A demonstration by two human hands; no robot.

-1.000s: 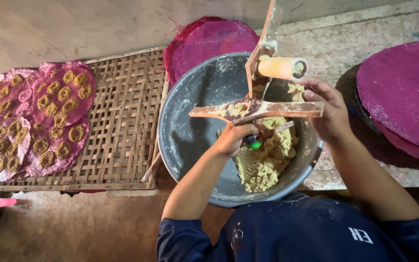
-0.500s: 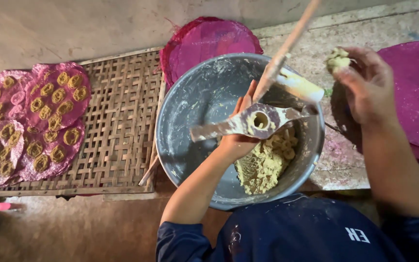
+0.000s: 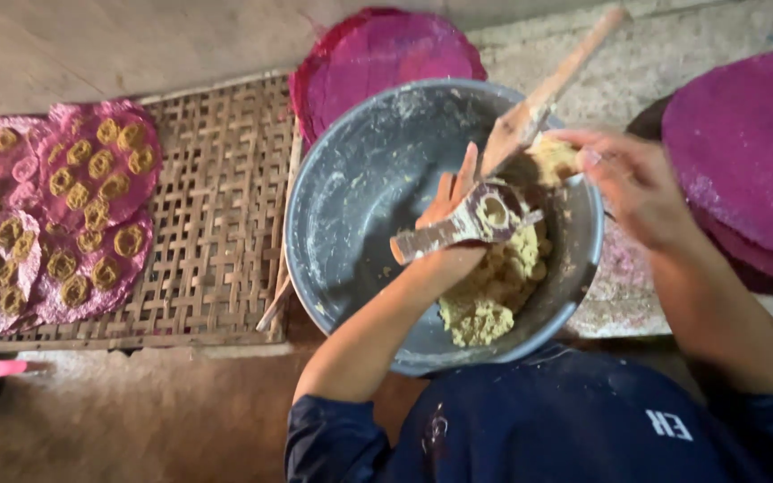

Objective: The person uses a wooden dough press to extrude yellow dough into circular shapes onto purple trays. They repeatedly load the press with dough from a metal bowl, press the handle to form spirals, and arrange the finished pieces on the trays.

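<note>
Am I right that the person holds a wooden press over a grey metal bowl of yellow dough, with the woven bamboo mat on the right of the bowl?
Not quite. The head view shows the woven bamboo mat on the left of the grey metal bowl, not the right. The rest holds: the left hand holds the wooden press over the yellow dough.

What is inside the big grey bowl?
The grey bowl holds a heap of yellow dough and floury smears. The left hand with its wooden press covers part of the dough, so the bottom there is hidden.
</note>
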